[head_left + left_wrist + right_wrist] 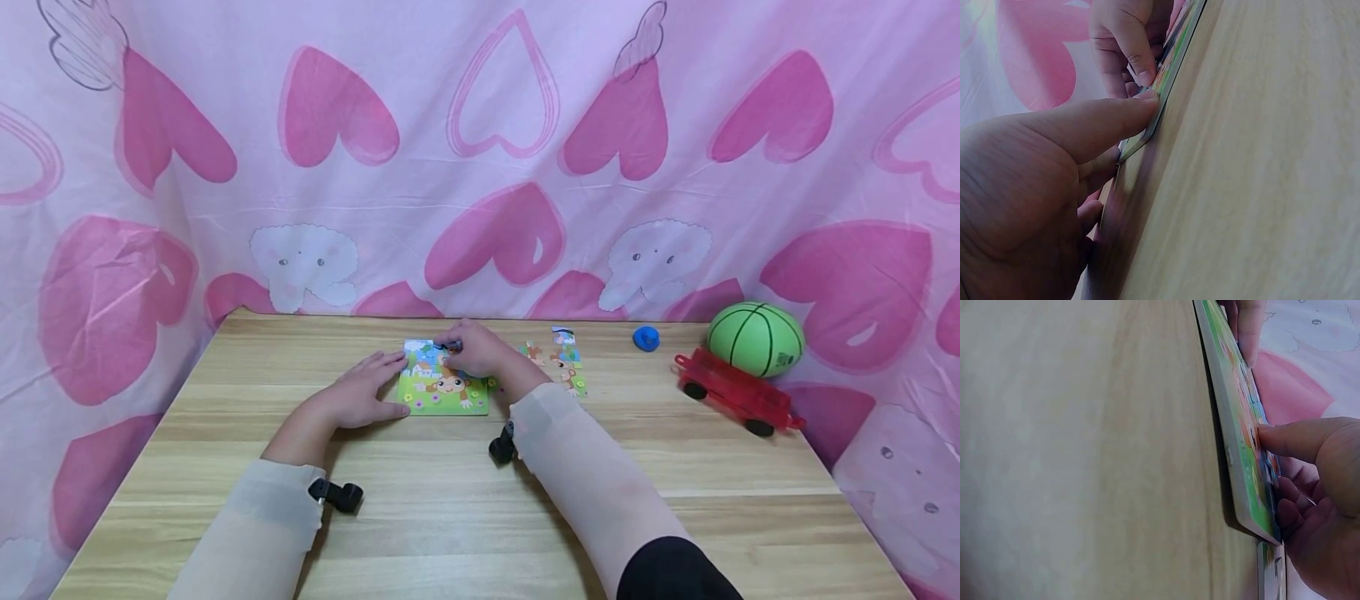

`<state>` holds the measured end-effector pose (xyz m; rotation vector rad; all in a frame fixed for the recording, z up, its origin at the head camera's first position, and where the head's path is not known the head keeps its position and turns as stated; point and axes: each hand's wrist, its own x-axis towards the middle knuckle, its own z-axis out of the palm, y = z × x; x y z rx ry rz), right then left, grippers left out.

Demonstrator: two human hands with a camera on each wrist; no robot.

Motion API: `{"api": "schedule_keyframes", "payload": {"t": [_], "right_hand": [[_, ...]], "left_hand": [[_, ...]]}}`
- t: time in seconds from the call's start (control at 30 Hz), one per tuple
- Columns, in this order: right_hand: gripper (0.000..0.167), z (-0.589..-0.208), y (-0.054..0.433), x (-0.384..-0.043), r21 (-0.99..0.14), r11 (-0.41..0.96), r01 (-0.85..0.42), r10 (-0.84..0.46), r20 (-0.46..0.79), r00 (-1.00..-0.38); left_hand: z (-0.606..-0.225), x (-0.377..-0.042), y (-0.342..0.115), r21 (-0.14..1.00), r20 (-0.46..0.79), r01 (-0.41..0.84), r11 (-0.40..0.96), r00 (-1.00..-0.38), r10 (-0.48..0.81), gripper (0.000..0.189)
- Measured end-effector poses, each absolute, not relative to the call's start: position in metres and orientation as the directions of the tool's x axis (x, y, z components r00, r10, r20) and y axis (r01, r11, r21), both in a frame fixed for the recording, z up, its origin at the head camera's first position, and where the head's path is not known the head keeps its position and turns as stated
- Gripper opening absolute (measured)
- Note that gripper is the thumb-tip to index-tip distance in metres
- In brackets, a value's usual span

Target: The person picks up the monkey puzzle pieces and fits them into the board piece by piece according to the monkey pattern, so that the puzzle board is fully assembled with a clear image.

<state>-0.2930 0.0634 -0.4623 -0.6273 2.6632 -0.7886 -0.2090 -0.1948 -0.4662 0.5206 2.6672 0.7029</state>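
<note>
A flat jigsaw puzzle (435, 404) with a monkey picture lies near the middle of the table. My left hand (365, 390) steadies its left side, the thumb resting on the lower left corner and the fingers reaching to the upper left edge. My right hand (480, 357) bends over the upper right part and pinches a small dark puzzle piece (450, 345) at the top of the picture. In the right wrist view the thumb touches the puzzle's face (1244, 419), with the other fingers curled behind. The right palm hides part of the puzzle.
More puzzle pieces (566, 362) lie just right of the right hand, partly behind it. Farther right are a blue toy (646, 338), a green ball (755, 337) and a red toy wagon (738, 390). A pink heart-patterned curtain (495, 233) hangs behind the wooden table (420, 517).
</note>
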Motion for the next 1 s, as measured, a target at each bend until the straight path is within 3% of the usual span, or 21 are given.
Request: {"api": "schedule_keyframes", "payload": {"t": [0.77, 1.0], "right_hand": [[0.042, -0.460, 0.057, -0.295, -0.578, 0.771, -0.269, -0.445, -0.186, -0.876], [0.042, -0.454, 0.078, -0.295, -0.690, 0.675, -0.263, -0.453, -0.105, -0.885]], "left_hand": [[-0.466, -0.211, -0.193, 0.520, -0.209, 0.279, 0.807, -0.875, 0.437, 0.092], [-0.467, -0.208, -0.194, 0.517, -0.210, 0.271, 0.812, -0.879, 0.428, 0.091]]}}
